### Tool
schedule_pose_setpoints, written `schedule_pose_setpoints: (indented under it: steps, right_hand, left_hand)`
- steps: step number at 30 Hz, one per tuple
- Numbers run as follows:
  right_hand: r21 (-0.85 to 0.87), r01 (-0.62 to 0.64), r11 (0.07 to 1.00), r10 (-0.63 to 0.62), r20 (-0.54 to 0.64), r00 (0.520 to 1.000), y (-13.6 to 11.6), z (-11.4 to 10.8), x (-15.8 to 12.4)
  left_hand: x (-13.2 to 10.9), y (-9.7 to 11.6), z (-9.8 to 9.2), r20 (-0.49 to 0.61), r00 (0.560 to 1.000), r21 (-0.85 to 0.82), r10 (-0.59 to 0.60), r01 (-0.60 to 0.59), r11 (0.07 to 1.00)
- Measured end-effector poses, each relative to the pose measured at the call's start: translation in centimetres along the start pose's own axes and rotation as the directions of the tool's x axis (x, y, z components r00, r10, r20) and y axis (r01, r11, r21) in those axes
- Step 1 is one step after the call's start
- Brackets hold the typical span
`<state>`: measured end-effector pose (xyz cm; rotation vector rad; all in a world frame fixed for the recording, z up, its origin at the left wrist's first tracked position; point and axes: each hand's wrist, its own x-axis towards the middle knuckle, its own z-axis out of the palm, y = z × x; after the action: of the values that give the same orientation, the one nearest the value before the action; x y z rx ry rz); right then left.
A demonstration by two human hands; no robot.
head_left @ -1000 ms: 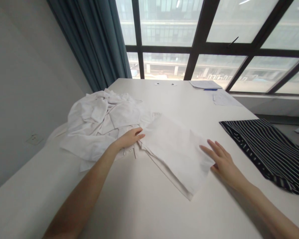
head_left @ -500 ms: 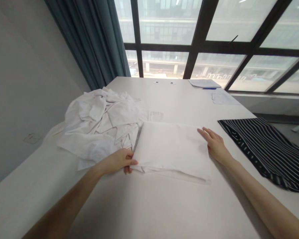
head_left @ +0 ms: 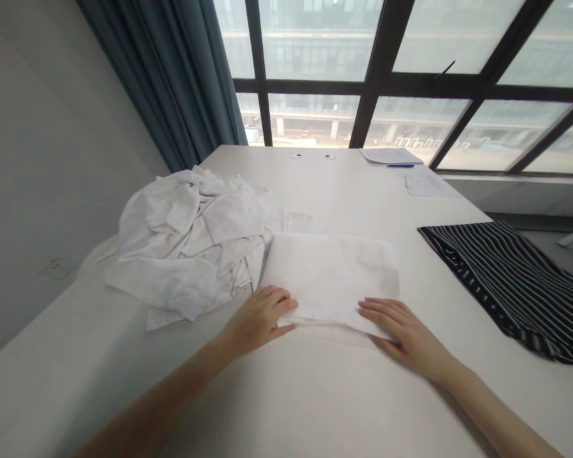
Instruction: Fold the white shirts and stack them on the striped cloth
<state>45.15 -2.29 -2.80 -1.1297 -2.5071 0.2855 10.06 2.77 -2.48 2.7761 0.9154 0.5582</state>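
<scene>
On the white counter [head_left: 344, 191], between its left and right edges, lies a folded cloth [head_left: 334, 267]. My left hand [head_left: 262, 316] and right hand [head_left: 405, 329] touch its near side; whether either grip pinches, I can't tell. I'd press evenly, keeping layers aligned.

Near left corner of the folded white cloth [head_left: 332, 270] hidden by the left fingers [head_left: 279, 296], near right corner by the right fingers [head_left: 382, 312]. Striped cloth [head_left: 530, 286] cut off at right edge, curtain [head_left: 172, 70] at top. Print on papers [head_left: 432, 186] too small to read.
</scene>
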Motion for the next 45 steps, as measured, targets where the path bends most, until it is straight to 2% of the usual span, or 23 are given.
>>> schedule_pose_setpoints:
  steps: [3,7,14,25,31,33,36,40,43,45]
  right_hand:
    - [0.141,-0.142,0.980,0.150,-0.051,0.987,0.8,0.3,-0.2]
    - [0.278,-0.361,0.890,0.388,-0.049,0.920,1.1,-0.1,-0.3]
    - [0.309,-0.448,0.839,0.486,-0.053,0.872,0.3,-0.4,0.2]
    - [0.314,-0.470,0.825,0.513,-0.068,0.856,0.5,-0.3,0.2]
    - [0.299,-0.495,0.816,0.528,-0.035,0.848,0.5,-0.1,0.0]
    - [0.314,-0.487,0.815,0.517,-0.015,0.856,0.6,0.0,-0.1]
    - [0.387,-0.409,0.826,0.452,-0.021,0.892,0.8,0.0,-0.3]
    - [0.384,-0.333,0.861,0.363,-0.008,0.932,0.9,-0.1,-0.3]
    - [0.310,-0.318,0.896,0.332,0.008,0.943,0.7,-0.1,-0.1]
    - [0.281,-0.305,0.910,0.314,0.012,0.949,0.7,-0.1,-0.1]
  left_hand:
    - [-0.4,-1.0,0.7,-0.025,0.997,-0.168,-0.074,0.069,0.983]
    - [-0.7,-1.5,0.7,-0.051,0.991,-0.301,-0.123,0.103,0.948]
    - [-0.6,-1.6,0.7,-0.078,0.987,-0.357,-0.138,0.101,0.929]
    - [-0.6,-1.5,0.4,-0.079,0.982,-0.410,-0.169,0.122,0.904]
    - [-0.8,-1.3,0.3,-0.086,0.966,-0.432,-0.242,0.183,0.883]
    - [-1.0,-1.4,0.5,-0.140,0.962,-0.431,-0.234,0.154,0.889]
    - [-1.2,-1.4,0.4,-0.186,0.972,-0.402,-0.141,0.056,0.914]
    - [-1.2,-0.9,-0.4,-0.056,0.998,-0.317,-0.039,0.019,0.948]
    - [-1.0,-0.5,-1.1,0.061,0.998,-0.308,-0.005,0.024,0.951]
    - [-1.0,-0.5,-1.4,0.100,0.995,-0.321,0.001,0.032,0.946]
